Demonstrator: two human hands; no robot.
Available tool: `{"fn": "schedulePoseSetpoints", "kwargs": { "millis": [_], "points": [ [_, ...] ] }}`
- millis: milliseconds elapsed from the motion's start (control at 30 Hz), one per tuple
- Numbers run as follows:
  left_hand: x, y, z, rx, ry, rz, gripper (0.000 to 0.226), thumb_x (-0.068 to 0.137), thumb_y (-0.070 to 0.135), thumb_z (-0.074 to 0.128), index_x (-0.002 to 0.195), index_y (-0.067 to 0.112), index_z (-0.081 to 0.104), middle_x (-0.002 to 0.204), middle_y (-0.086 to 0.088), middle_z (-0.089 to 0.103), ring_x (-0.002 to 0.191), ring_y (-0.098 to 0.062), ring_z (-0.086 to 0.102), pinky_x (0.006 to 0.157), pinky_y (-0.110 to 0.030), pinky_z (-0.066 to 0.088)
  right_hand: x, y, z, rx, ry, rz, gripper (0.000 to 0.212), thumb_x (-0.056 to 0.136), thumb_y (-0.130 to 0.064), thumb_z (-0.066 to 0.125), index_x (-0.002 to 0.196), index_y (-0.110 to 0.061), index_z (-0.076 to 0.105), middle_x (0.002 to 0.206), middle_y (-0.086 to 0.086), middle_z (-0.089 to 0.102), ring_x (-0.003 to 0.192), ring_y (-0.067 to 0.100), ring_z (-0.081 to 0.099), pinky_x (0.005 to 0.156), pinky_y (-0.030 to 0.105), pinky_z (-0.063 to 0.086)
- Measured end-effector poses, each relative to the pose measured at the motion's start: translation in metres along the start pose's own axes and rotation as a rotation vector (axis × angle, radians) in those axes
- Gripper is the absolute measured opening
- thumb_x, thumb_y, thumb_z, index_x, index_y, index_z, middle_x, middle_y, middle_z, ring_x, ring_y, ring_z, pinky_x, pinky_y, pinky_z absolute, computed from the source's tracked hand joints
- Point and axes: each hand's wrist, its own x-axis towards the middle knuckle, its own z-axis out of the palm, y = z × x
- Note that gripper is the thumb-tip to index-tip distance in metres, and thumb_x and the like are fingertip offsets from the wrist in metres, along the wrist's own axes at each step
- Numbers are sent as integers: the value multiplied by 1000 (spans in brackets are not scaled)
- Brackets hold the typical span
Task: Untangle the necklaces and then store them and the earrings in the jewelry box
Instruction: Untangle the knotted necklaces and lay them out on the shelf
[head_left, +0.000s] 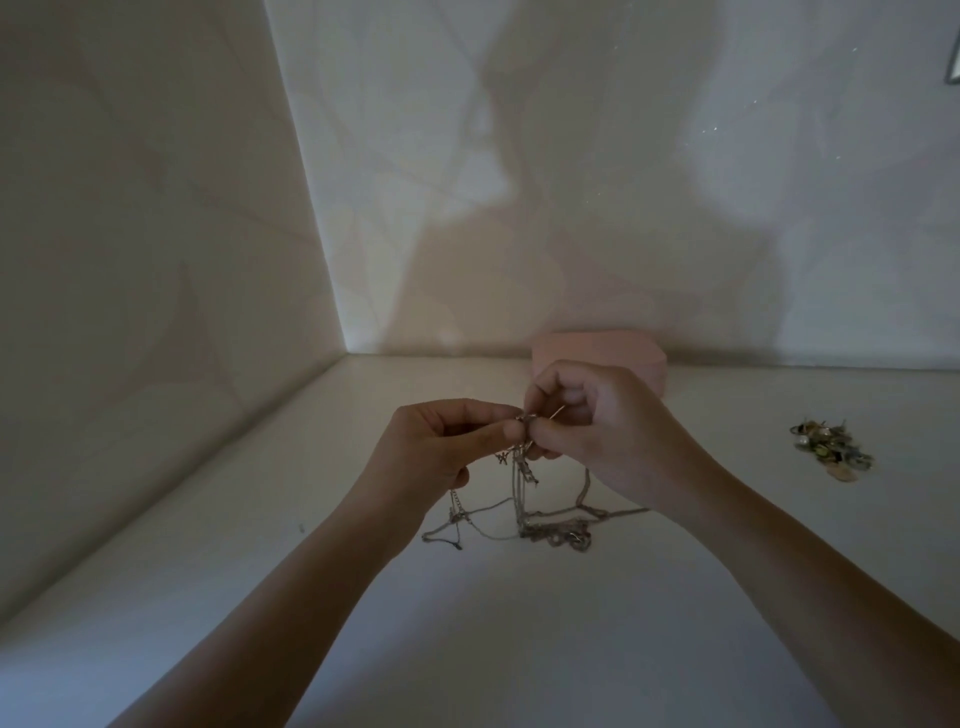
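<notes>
Left wall (130, 234): pale, plain.
Far wall (623, 182): pale, crossed by soft grey shadows.
Table (493, 623): white, smooth, reaching both walls.
Light: dim, uneven.

Necklaces (521, 499): tangle of thin silver-toned chains. The top of the knot is raised off the surface, pinched between the fingertips of the left hand (441, 447) and right hand (608, 431). Several strands hang straight down from the pinch, with a small charm dangling among them. The lower loops lie bunched on the white surface below; one thin loop trails off to the left and another strand runs right, under the right wrist.

Earrings (831, 449): small loose heap, greenish and gold tones with one pale piece at the near edge. It lies flat, well apart to the right of the chains.

Jewelry box (597, 345): pink, rounded corners, flat top, appears closed. It sits at the back against the wall, partly hidden behind the right hand.
</notes>
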Motion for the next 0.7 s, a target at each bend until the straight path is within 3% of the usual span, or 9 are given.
{"fn": "schedulePoseSetpoints", "kwargs": {
  "millis": [167, 233, 300, 433, 533, 633, 700],
  "points": [
    [0, 2, -3, 55, 21, -4, 23, 67, 29, 74, 80, 10, 75, 60, 8, 61, 49, -4, 37, 46, -15, 31, 3, -1, -1, 106, -4, 3, 20, 84, 2, 66, 78, -17, 68, 66, -4, 69, 61, 9, 65, 59, 16, 48],
    [0, 1, -2, 58, 5, -17, 7, 77, 18, 71, 77, 10, 71, 59, 7, 56, 51, -4, 37, 47, -15, 31, 3, -2, -1, 162, -26, 29, 15, 86, 0, 65, 81, -14, 70, 69, -4, 70, 64, 7, 64, 62, 15, 48],
    [-1, 1, 0, 105, -25, -14, 13, 86, 8, 62, 74, 12, 66, 59, 6, 50, 53, -7, 35, 47, -16, 31, 2, -4, -3, 214, -28, 78, 11, 88, -3, 62, 85, -10, 70, 74, -1, 70, 71, 7, 64, 66, 14, 48],
    [-3, 1, 1, 198, -150, -74, 11, 84, 17, 58, 74, 14, 62, 67, -2, 45, 57, -10, 38, 51, -18, 35, 2, -9, -10, 448, -49, 216, 18, 93, -5, 52, 81, -8, 66, 77, 3, 69, 78, 13, 65, 77, 25, 47],
    [-3, -1, 2, 229, -121, -141, 32, 91, 14, 47, 66, 13, 66, 68, -6, 54, 62, -14, 44, 52, -25, 36, 5, -10, -10, 750, -11, 305, 22, 93, -2, 48, 74, -6, 58, 58, 4, 56, 61, 18, 61, 77, 31, 50],
    [-1, -7, 3, 374, -32, -169, 39, 94, 14, 47, 64, 15, 72, 77, -15, 67, 63, -24, 50, 56, -30, 42, 4, -8, -10, 655, 40, 293, 24, 96, -5, 49, 72, -9, 52, 46, -2, 36, 48, 13, 47, 73, 29, 52],
    [2, -10, 2, 440, 10, -116, 31, 92, 12, 53, 75, 24, 77, 88, -5, 73, 75, -35, 62, 69, -35, 51, 4, -8, -12, 478, 37, 219, 18, 94, -8, 54, 76, -9, 57, 45, -2, 38, 48, 12, 47, 70, 24, 50]
  ]
}}
